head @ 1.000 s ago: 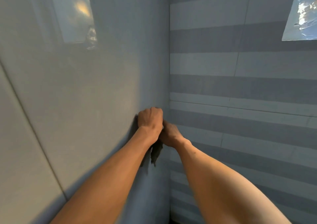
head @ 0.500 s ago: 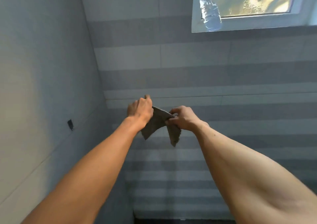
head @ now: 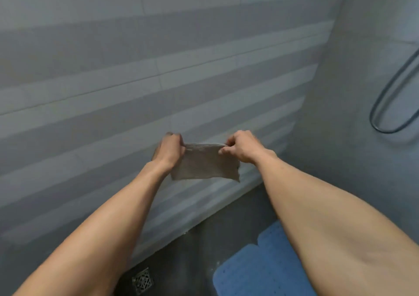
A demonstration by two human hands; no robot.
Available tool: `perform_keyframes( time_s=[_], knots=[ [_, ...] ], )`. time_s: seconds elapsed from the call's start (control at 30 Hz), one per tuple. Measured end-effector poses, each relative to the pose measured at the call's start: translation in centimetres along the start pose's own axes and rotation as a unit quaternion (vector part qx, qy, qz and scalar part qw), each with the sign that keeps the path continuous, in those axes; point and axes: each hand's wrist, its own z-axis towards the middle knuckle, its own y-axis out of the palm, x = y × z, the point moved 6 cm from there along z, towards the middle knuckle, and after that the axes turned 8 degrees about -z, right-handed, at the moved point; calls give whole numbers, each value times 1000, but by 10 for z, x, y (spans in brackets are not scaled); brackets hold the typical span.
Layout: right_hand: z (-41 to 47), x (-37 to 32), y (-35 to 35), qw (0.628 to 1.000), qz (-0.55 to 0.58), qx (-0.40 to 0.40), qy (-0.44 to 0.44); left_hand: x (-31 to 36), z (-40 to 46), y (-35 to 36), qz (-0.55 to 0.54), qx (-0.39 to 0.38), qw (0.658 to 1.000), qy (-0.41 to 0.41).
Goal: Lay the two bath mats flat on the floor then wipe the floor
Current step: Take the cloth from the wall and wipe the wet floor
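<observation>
A small grey-brown cloth (head: 204, 164) hangs stretched between my two hands in front of the striped tiled wall. My left hand (head: 169, 150) pinches its upper left corner and my right hand (head: 243, 147) pinches its upper right corner, both at chest height with arms extended. A blue perforated bath mat (head: 260, 270) lies flat on the dark floor at the lower right, partly hidden by my right forearm. Only this one mat is in view.
A metal floor drain (head: 142, 281) sits in the dark floor (head: 204, 245) near the wall's base. A dark shower hose (head: 394, 100) loops down the right wall. The striped wall (head: 113, 91) fills the left and centre.
The view has swung from the left corner past a window and down to the floor. My hands have pulled apart, spreading the bunched cloth into a flat rectangle.
</observation>
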Motion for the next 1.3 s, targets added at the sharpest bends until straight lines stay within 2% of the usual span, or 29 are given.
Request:
perform_keyframes(
  time_s=[0.27,0.43,0.6,0.67,0.77,0.97,1.07,1.17,1.23,1.3],
  knots=[
    [23,98,81,984,-2,-37,176,-9,59,136,73,-164,972,154],
    [34,139,172,964,25,-57,260,-62,74,232,75,-269,946,164],
    [42,188,294,942,74,-103,312,-135,68,340,99,-356,916,160],
    [46,201,336,937,101,-103,319,-166,64,375,110,-367,910,157],
    [66,232,443,932,139,-125,311,-243,55,457,138,-371,908,136],
    [75,284,664,915,191,-210,287,-398,8,608,213,-431,871,99],
    [81,319,748,921,164,-235,263,-441,-3,683,233,-452,853,121],
    [96,372,811,932,131,-213,263,-459,-2,765,249,-466,835,151],
    [108,409,843,938,99,-181,279,-464,1,817,225,-446,850,166],
    [122,443,862,954,48,-113,274,-462,6,856,185,-397,879,190]
  ],
)
